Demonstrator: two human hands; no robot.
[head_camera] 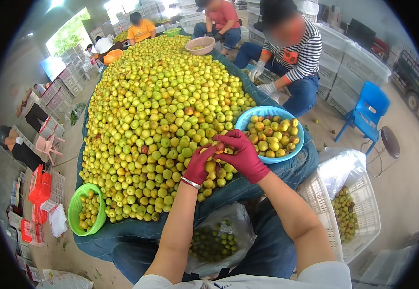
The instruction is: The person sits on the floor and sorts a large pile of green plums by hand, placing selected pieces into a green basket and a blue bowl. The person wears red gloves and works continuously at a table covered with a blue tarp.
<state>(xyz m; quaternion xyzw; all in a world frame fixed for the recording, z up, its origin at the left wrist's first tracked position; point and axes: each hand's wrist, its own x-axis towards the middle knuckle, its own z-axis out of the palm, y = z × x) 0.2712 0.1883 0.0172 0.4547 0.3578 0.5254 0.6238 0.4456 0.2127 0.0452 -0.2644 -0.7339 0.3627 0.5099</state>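
My right hand (pixel 244 153), in a dark red glove, holds a reddish plum (pixel 219 147) at its fingertips. Close beside it, my left hand (pixel 198 165) wears a matching glove with a silvery band at the wrist. Its thumb and fingers close around a yellowish plum (pixel 204 149), partly hidden by the glove. Both hands are over the near edge of a large heap of yellow-green plums (pixel 151 119). Just beyond my right hand, a blue plastic basket (pixel 299 144) contains yellow and reddish plums. A green basket (pixel 73 213) with more plums rests at the heap's near left corner.
Below my forearms, a plastic bag (pixel 243 220) holds green plums between my knees. At right stands a white crate (pixel 372 216) with a plastic liner and plums, near a blue chair (pixel 370 104). A co-worker in a striped top (pixel 308 47) sits across the corner; others work farther back.
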